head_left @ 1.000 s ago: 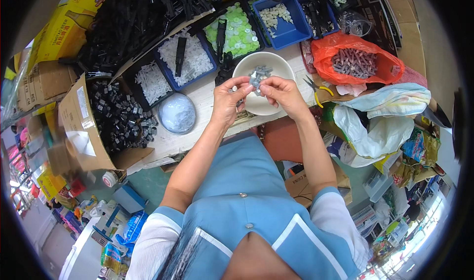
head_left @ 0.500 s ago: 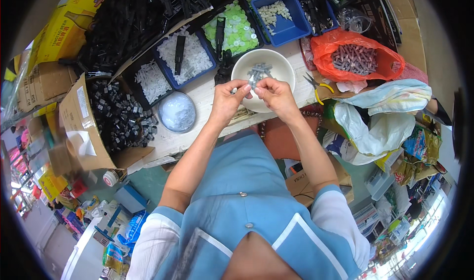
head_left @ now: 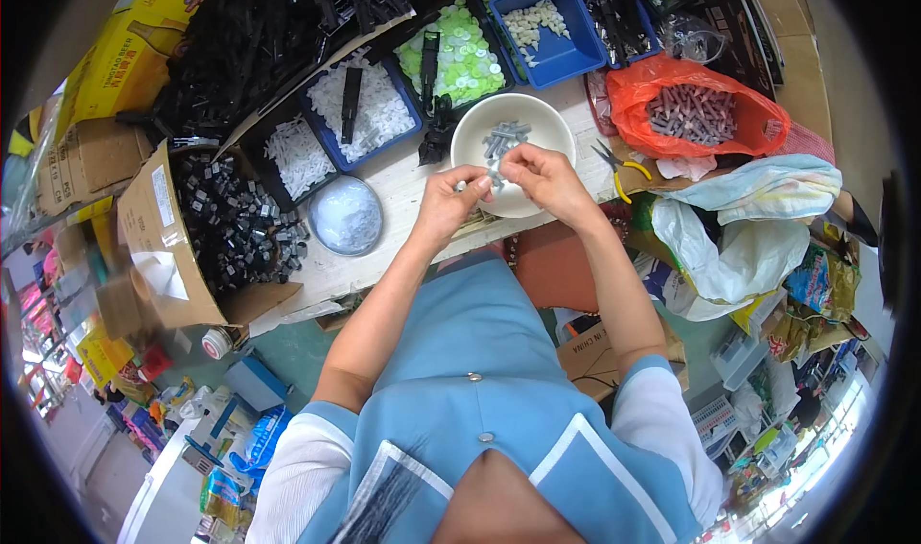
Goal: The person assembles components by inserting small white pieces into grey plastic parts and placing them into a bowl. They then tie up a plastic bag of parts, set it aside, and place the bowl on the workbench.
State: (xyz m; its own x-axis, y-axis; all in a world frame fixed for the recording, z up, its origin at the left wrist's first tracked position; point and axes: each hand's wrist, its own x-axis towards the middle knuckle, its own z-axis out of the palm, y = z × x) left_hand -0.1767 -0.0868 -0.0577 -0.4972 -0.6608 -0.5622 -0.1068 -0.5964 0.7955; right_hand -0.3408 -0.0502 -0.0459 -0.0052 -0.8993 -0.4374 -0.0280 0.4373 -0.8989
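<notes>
Both hands are over the near side of a white bowl [head_left: 462, 141] that holds a small pile of short grey rod-like parts [head_left: 506, 138]. My left hand [head_left: 449, 203] is closed in a pinch on a small grey part [head_left: 496, 179] whose end shows at the fingertips. A little above and to the right, my right hand [head_left: 547, 184] has thumb and fingers pressed together; what lies between them is too small to make out. The two sets of fingertips are slightly apart.
Left of the bowl are a round dish [head_left: 345, 216], a tray of white pieces [head_left: 384, 112] and a carton of black parts [head_left: 225, 218]. Behind stand a green-disc tray [head_left: 470, 50] and a blue tray [head_left: 566, 59]. Yellow-handled pliers [head_left: 633, 168] and a red bag [head_left: 624, 103] lie right.
My right hand has parted slightly from my left and turned a little. The left hand stays nearly in place, and the grey parts in the bowl show more fully.
</notes>
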